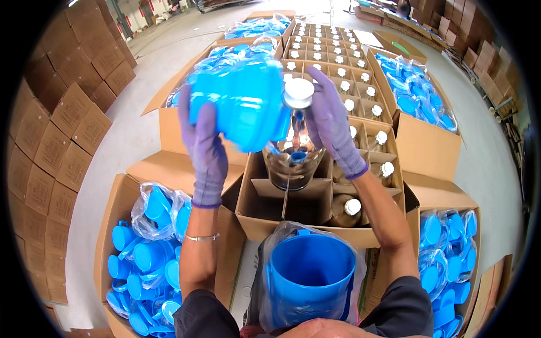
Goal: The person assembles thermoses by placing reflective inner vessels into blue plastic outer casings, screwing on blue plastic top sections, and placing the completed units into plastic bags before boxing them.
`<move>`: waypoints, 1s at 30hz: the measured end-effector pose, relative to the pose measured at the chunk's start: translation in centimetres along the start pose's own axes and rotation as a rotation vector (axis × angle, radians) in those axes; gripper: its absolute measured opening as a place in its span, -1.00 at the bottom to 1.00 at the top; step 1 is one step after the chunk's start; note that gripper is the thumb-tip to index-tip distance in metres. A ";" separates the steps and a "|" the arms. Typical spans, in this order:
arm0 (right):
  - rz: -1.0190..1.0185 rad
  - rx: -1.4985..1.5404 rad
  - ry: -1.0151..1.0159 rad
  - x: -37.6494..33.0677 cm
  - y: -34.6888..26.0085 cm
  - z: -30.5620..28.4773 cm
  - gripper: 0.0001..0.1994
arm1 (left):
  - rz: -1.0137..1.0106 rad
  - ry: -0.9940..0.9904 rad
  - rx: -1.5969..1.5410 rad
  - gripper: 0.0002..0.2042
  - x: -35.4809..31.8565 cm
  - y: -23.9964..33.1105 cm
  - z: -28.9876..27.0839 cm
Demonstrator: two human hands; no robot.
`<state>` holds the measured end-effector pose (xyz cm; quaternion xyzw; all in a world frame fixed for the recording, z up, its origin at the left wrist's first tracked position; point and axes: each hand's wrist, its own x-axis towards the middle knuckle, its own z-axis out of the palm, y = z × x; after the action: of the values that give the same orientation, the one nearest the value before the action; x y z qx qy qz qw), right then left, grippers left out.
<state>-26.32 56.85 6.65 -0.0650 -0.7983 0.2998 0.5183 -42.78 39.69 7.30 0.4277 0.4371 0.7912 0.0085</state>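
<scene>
L hand (205, 149) grips blue plastic cup (242, 101) w/ fingers wrapped on its side; R hand (332, 129) clamps neck of clear glass bottle (294, 152), raised over divided carton (284, 205) just below hands. Glass prob. heavy, slick, fragile: hold neck. Cup light, stiff.

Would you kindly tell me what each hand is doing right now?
Left hand: closed on the blue plastic cover.
Right hand: gripping the clear glass bottle at its white-capped neck.

Motion-blurred blue cup (242, 101)
</scene>
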 end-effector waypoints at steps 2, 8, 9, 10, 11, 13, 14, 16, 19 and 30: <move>-0.020 0.027 0.103 -0.4 2.0 -0.5 -0.53 | -0.066 -0.050 0.023 -0.26 0.9 0.7 3.2; 0.503 0.684 0.253 -3.4 2.4 1.2 -0.43 | -0.040 -0.430 0.355 -0.12 0.3 0.7 5.6; 0.503 0.688 0.241 -3.8 2.8 1.1 -0.40 | -0.021 -0.446 0.325 -0.11 0.0 0.2 5.3; 0.503 0.693 0.229 -4.2 3.2 1.0 -0.36 | -0.001 -0.461 0.295 -0.10 -0.2 -0.4 4.9; 0.508 0.701 0.217 -4.7 3.6 1.1 -0.32 | 0.014 -0.479 0.270 -0.09 -0.5 -0.6 4.5; 0.577 0.799 0.214 -5.6 4.5 1.7 -0.29 | 0.007 -0.493 0.225 -0.08 -0.7 -0.8 4.0; 0.612 0.844 0.211 -5.8 4.8 1.8 -0.27 | 0.014 -0.508 0.218 -0.07 -0.6 -0.7 3.8; 0.590 0.875 0.136 -6.2 5.5 2.1 -0.27 | 0.037 -0.535 0.261 -0.06 -0.5 -0.5 3.7; 0.579 0.907 0.068 -6.2 6.1 1.4 -0.28 | 0.052 -0.592 0.352 0.01 0.0 -0.5 4.2; 0.372 0.732 -0.031 -6.4 3.0 2.0 -0.34 | -0.202 -0.353 0.059 -0.13 -3.6 -1.8 1.6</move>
<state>-25.73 55.82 -0.53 -0.0148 -0.6212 0.6537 0.4319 -40.05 40.54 4.00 0.5137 0.4924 0.6860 0.1517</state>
